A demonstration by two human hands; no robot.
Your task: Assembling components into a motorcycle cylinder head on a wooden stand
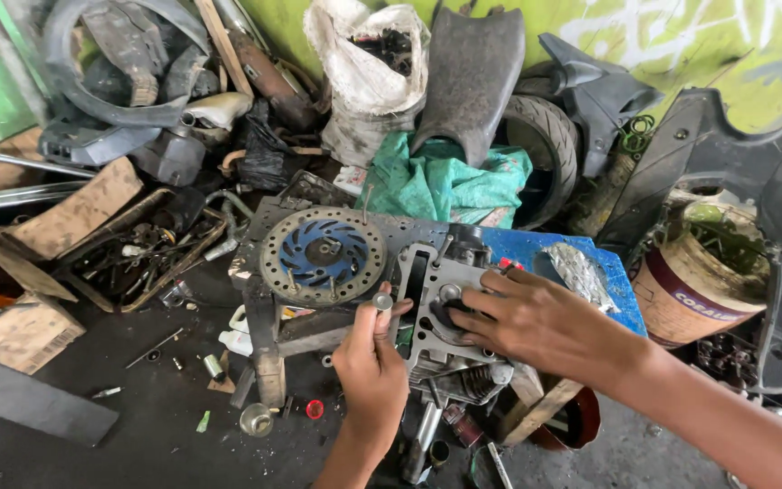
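Down near the middle, the left hand (371, 362) pinches a small round metal part (382, 301) between thumb and fingertips and holds it up just beside the grey engine cylinder head (436, 317). The right hand (527, 321) lies on that cylinder head with its fingers spread, and the fingertips press on a dark round spot in the middle of it. The right hand holds nothing.

The cylinder head sits on a small blue tabletop (622, 290), and part of it hangs over the front edge. Springs and metal bits show under it. A crumpled shiny plastic bag (576, 272) lies on the tabletop just past the right hand.

Left of the cylinder head a round brake disc (322, 255) with a blue middle and small holes around its rim lies flat on a dark metal stand (264, 317).

Behind the tabletop lies a green cloth (436, 181). Near it a black tyre (549, 149), a black seat (468, 77) and a white sack (364, 72) lean by the green wall (708, 45). On the right stands a bucket (694, 290) full of metal scraps. On the left a tray (142, 258) holds bolts and small tools. Small bolts and caps lie on the dark dirty floor (138, 426).
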